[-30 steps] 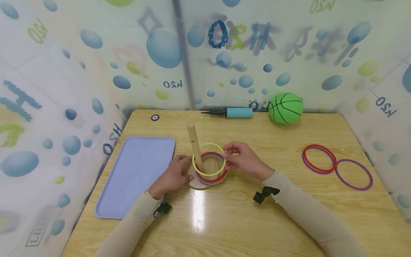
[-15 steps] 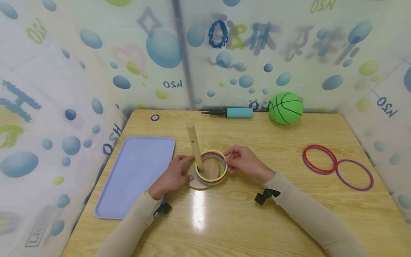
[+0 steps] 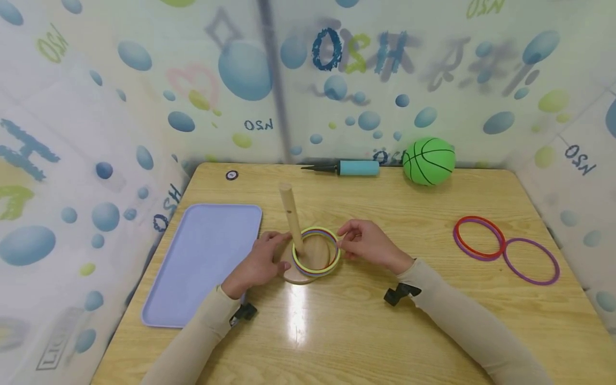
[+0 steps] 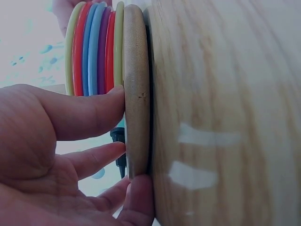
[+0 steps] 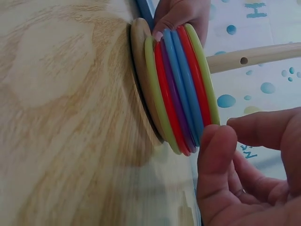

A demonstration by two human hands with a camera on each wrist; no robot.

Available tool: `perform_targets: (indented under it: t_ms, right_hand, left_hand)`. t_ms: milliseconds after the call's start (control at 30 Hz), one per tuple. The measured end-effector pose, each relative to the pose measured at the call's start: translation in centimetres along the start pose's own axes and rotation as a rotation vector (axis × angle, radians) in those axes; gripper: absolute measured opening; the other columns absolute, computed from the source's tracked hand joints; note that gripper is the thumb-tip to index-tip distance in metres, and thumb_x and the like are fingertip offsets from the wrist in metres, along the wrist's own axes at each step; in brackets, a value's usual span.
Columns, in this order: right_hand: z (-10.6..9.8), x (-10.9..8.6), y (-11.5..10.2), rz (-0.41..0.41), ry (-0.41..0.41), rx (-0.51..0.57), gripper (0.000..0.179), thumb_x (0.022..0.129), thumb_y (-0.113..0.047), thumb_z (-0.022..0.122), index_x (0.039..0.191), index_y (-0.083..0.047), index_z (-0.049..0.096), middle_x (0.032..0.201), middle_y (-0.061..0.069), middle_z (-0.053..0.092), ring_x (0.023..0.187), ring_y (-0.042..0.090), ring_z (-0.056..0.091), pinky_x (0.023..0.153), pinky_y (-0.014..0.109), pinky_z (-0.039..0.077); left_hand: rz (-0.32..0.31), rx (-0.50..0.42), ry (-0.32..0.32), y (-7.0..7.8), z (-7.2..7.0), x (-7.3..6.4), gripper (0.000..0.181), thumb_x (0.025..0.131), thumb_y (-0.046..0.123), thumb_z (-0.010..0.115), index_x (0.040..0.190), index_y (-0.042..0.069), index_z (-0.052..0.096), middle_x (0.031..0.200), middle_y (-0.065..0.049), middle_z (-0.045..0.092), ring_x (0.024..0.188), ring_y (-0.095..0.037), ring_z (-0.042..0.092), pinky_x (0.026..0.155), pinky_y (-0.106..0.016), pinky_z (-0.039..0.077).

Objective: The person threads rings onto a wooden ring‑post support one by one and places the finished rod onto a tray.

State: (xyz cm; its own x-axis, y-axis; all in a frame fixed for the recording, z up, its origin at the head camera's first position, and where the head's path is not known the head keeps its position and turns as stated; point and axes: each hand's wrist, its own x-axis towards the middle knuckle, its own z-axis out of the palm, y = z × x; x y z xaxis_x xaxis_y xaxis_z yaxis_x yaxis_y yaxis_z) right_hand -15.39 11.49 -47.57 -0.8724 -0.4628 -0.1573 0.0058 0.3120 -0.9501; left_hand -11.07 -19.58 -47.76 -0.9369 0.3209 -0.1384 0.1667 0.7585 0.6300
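A round wooden base (image 4: pixel 137 99) with an upright wooden peg (image 3: pixel 291 220) stands on the table. Several coloured rings lie stacked around the peg, with a yellow ring (image 5: pixel 206 75) on top, then red, two blue, purple, red and another yellow below. My left hand (image 3: pixel 262 260) holds the base at its left edge, thumb and a fingertip on its upper face and another finger at its rim in the left wrist view. My right hand (image 3: pixel 368 245) is at the stack's right side. Its thumb and index fingertip are slightly apart, right at the top yellow ring's edge.
A lilac tray (image 3: pixel 207 256) lies at the left. Two purple rings and a red ring (image 3: pixel 459 235) lie at the right. Along the back are a green ball (image 3: pixel 429 161), a blue hand pump (image 3: pixel 358 168) and a small round disc (image 3: pixel 232 175).
The top yellow ring has come down from a tilted position onto the stack. My right hand lowered with it, then its fingertips parted. The left hand has stayed at the base.
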Motion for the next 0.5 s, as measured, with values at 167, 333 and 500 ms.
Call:
perform_targets:
  t_ms: [167,333,500]
  right_hand:
    - [-1.1,-0.5,0.1,-0.001,0.007,0.002,0.025,0.099,-0.012,0.07,0.118,0.003,0.067,0.091,0.018,0.069,0.068,0.025,0.065,0.063,0.029,0.054]
    - [-2.7,-1.4,0.2,-0.021,-0.015,-0.021,0.03,0.103,-0.019,0.069,0.122,0.003,0.067,0.101,0.025,0.069,0.077,0.033,0.067,0.067,0.033,0.057]
    - [-4.4,-2.8,0.9,0.003,-0.01,-0.058,0.032,0.104,-0.023,0.068,0.124,0.002,0.068,0.105,0.024,0.07,0.084,0.034,0.07,0.072,0.035,0.06]
  left_hand:
    - [0.002,-0.001,-0.001,0.2,-0.1,0.1,0.07,0.092,0.011,0.079,0.156,0.007,0.051,0.15,-0.026,0.048,0.14,-0.051,0.042,0.115,-0.065,0.036]
    - [0.018,0.001,0.001,0.4,-0.1,0.0,0.071,0.091,0.01,0.079,0.155,0.005,0.051,0.149,-0.026,0.049,0.14,-0.049,0.042,0.115,-0.065,0.035]
    - [0.0,-0.004,-0.006,0.1,0.0,0.0,0.072,0.091,0.011,0.079,0.157,0.007,0.05,0.151,-0.026,0.048,0.14,-0.05,0.041,0.116,-0.064,0.035]
